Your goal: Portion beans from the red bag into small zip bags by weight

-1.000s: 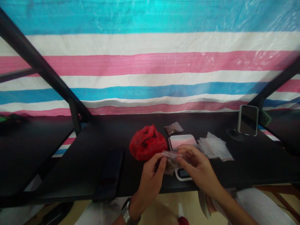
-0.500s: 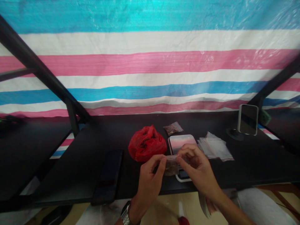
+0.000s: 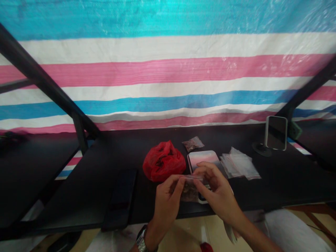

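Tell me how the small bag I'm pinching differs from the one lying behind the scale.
The pinched bag is held along its top edge by the left hand and right hand; the far bag lies untouched on the table. The pinched bag is nearer the table's front edge; the far bag is beyond the scale. Both are see-through and hold brownish bits.

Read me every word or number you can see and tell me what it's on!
No words, numbers or signs can be read.
Held bag: too blurred to tell.
Scale: front partly covered, too blurred to read.
Watch: too small and blurred to read.
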{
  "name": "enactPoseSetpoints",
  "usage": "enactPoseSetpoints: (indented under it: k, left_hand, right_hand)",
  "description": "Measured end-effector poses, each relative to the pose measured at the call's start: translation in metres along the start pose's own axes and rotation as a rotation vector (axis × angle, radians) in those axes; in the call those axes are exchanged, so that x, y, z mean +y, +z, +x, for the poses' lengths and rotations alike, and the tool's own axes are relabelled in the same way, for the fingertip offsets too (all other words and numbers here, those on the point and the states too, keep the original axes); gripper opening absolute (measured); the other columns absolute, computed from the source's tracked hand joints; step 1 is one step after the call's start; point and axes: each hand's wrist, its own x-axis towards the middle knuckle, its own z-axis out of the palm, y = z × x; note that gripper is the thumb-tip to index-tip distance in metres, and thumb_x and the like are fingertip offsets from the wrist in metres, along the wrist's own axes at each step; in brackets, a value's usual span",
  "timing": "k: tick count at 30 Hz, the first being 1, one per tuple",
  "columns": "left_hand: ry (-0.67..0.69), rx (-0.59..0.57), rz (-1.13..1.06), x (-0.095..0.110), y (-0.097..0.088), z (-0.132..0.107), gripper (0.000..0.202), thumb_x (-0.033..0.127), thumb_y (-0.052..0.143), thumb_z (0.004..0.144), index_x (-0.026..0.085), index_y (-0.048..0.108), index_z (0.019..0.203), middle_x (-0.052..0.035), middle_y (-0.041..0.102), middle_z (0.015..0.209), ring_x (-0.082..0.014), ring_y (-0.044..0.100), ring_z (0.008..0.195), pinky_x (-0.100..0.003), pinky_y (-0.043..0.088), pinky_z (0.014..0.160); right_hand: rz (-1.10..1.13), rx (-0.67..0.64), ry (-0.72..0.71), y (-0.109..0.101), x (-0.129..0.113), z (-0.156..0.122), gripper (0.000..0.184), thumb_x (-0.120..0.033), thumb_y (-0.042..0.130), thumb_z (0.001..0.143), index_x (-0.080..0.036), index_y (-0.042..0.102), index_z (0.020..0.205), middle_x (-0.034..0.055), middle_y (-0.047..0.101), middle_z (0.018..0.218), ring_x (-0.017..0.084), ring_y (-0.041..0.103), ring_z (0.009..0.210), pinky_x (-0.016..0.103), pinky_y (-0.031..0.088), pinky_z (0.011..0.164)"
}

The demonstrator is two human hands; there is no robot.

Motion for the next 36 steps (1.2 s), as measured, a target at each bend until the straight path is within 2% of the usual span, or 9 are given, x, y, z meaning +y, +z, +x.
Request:
enactPoseSetpoints:
  k: [4,9,15,20,23,31,36]
  left_hand:
    - [-0.020,0.041,0.042,0.0023,-0.0029,0.0019,0.041,0.054,0.068,0.094,0.018,0.083,0.082,-0.0029,0.078,0.069,-0.0150,0.069,0.060,-0.018,0.054,0.055]
    - [-0.030,0.025,0.052,0.0026,-0.0026,0.0016,0.046,0.059,0.066,0.093,0.018,0.083,0.081,-0.0032,0.077,0.069,-0.0158,0.068,0.061,-0.019,0.053,0.055]
    - [-0.022,0.008,0.049,-0.0006,-0.0015,0.0001,0.044,0.058,0.067,0.093,0.019,0.084,0.080,-0.0031,0.077,0.068,-0.0152,0.068,0.059,-0.019,0.052,0.054]
    - [-0.005,-0.018,0.039,-0.0026,-0.0008,-0.0005,0.036,0.051,0.070,0.094,0.021,0.085,0.083,-0.0032,0.081,0.073,-0.0148,0.072,0.063,-0.018,0.054,0.058]
    - [-0.010,-0.044,0.006,-0.0027,-0.0004,-0.0010,0.034,0.049,0.070,0.094,0.021,0.086,0.084,-0.0034,0.082,0.074,-0.0151,0.073,0.064,-0.017,0.055,0.057]
    - [-0.035,-0.062,0.001,-0.0032,-0.0016,-0.0029,0.024,0.040,0.072,0.089,0.022,0.086,0.086,-0.0045,0.085,0.080,-0.0181,0.079,0.071,-0.020,0.060,0.065]
    - [-0.037,-0.006,0.022,-0.0029,-0.0032,-0.0013,0.024,0.041,0.075,0.085,0.020,0.085,0.078,-0.0033,0.081,0.071,-0.0167,0.073,0.061,-0.019,0.056,0.056]
  right_hand:
    - [0.006,0.033,0.013,-0.0005,-0.0010,0.0013,0.025,-0.030,0.078,0.093,-0.027,0.064,0.113,-0.0021,0.071,0.087,0.015,0.070,0.082,0.025,0.057,0.079]
    - [-0.010,0.078,0.005,-0.0026,-0.0047,0.0023,0.025,-0.031,0.082,0.089,-0.026,0.063,0.104,-0.0033,0.069,0.078,0.016,0.067,0.075,0.026,0.055,0.075]
    - [0.025,-0.024,0.051,0.0016,-0.0014,-0.0009,0.031,-0.034,0.077,0.094,-0.028,0.062,0.120,-0.0013,0.068,0.090,0.016,0.068,0.083,0.028,0.054,0.078]
    - [0.008,0.010,0.039,0.0032,0.0026,-0.0040,0.024,-0.030,0.077,0.093,-0.028,0.064,0.114,-0.0023,0.066,0.090,0.015,0.066,0.084,0.025,0.053,0.079]
    - [0.010,-0.001,0.016,0.0032,0.0025,-0.0039,0.024,-0.029,0.074,0.095,-0.028,0.064,0.117,-0.0013,0.067,0.092,0.015,0.067,0.087,0.026,0.054,0.082]
    - [0.016,0.018,0.039,0.0052,0.0027,-0.0037,0.022,-0.037,0.077,0.095,-0.027,0.065,0.110,-0.0006,0.068,0.090,0.017,0.068,0.087,0.028,0.056,0.084]
    - [0.046,0.000,0.103,0.0053,0.0045,-0.0040,0.032,-0.045,0.079,0.094,-0.027,0.064,0.116,0.0001,0.070,0.093,0.018,0.070,0.090,0.030,0.057,0.085]
